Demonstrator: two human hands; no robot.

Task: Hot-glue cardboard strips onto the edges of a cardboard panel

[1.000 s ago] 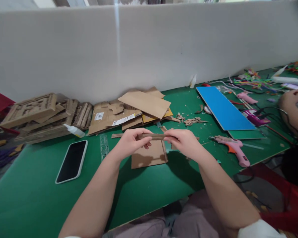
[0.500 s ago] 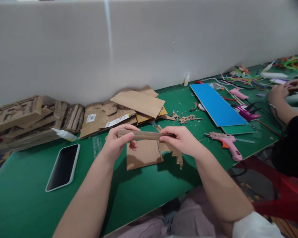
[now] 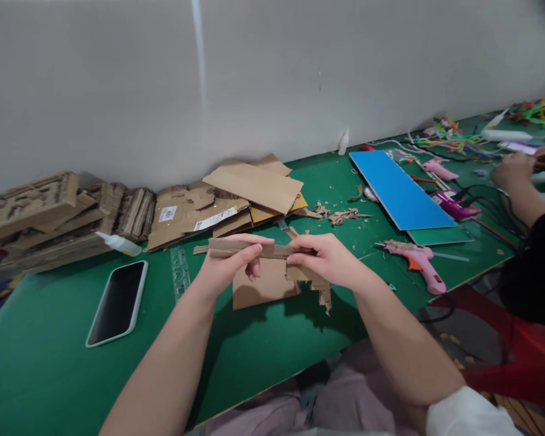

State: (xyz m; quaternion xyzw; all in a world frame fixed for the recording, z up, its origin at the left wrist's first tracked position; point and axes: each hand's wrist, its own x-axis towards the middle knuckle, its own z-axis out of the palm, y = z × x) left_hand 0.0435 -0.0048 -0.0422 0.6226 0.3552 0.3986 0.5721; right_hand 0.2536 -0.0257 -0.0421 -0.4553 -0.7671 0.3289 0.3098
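A narrow folded cardboard strip (image 3: 224, 247) is held level between both hands, above the green table. My left hand (image 3: 231, 264) pinches it near its left end, thumb along the near face. My right hand (image 3: 324, 258) grips its right end, and a torn, ragged piece of cardboard (image 3: 320, 290) hangs below that hand; whether it joins the strip I cannot tell. Beneath the hands a flat cardboard piece (image 3: 258, 289) lies on the table. To the left of my left hand is a clear plastic stencil ruler (image 3: 180, 272).
A phone (image 3: 118, 304) and a glue bottle (image 3: 119, 244) lie left. Behind are cardboard sheets (image 3: 254, 186), stacked cardboard (image 3: 31, 209) and torn scraps (image 3: 347, 216). At right are a blue board (image 3: 402, 191), a pink glue gun (image 3: 418, 261) with cord, and a co-worker's hands (image 3: 518, 172).
My left hand has slid right along the strip, so more of its left end shows. My right hand has shifted slightly left and down. The view has moved a little.
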